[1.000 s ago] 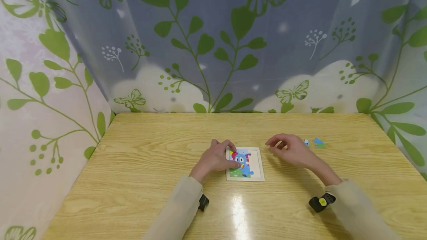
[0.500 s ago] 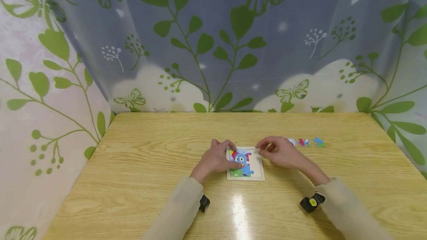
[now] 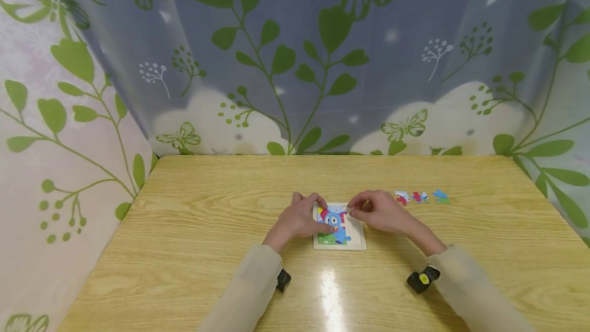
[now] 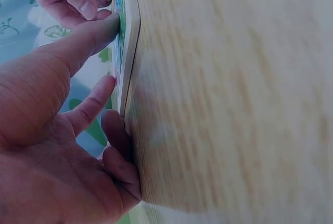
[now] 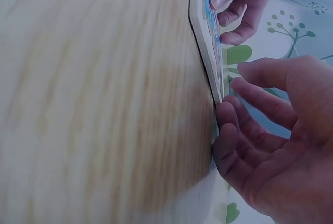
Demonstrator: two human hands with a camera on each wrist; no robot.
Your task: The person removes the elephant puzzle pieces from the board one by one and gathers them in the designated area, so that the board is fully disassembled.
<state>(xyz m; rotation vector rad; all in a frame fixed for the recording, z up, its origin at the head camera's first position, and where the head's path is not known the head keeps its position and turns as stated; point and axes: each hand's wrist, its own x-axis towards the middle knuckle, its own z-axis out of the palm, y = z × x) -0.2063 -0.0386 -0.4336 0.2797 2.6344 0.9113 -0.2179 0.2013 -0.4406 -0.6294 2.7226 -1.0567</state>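
Note:
A square jigsaw puzzle board with a pale frame lies mid-table. Joined pieces show a blue cartoon animal; the board's right strip is bare. My left hand lies over the board's left side, thumb pressing on the picture and index finger at the upper left corner. My right hand reaches over the upper right, thumb and index fingertips close together beside the picture. In the right wrist view, nothing shows between the right thumb and index finger; other fingers touch the frame's edge and table.
Right of the board, loose puzzle pieces lie in a row: a white and red one, a red, white and blue one and a blue and green one. The wooden table meets a leaf-print curtain behind.
My right hand has moved left from beside the loose pieces to the board's upper right, uncovering the row of pieces. The left hand has stayed on the board.

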